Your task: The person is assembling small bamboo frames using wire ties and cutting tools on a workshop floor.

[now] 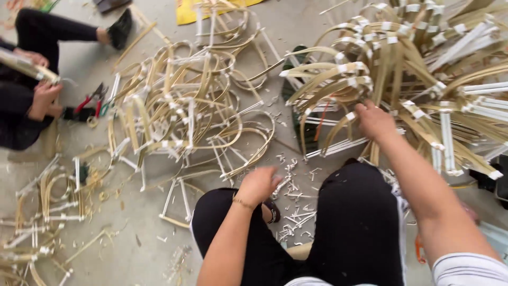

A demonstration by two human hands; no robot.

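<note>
My right hand (374, 121) reaches into a big heap of bent bamboo frames (418, 69) bound with white tape, its fingers closed on one curved strip in the heap. Down by my knee, my left hand (257, 184) hovers over the floor with its fingers loosely curled and nothing in it, close to a scatter of small white offcuts (296, 201). Just left of that hand lies a second, flatter pile of bamboo frames (185, 106). My legs in black trousers (349, 222) are folded below.
Another person in black sits at the far left, their hands (42, 98) holding a bamboo strip. Red-handled pliers (90, 100) lie beside them. More frames (47, 201) lie at the lower left. A yellow sheet (190, 10) is at the top.
</note>
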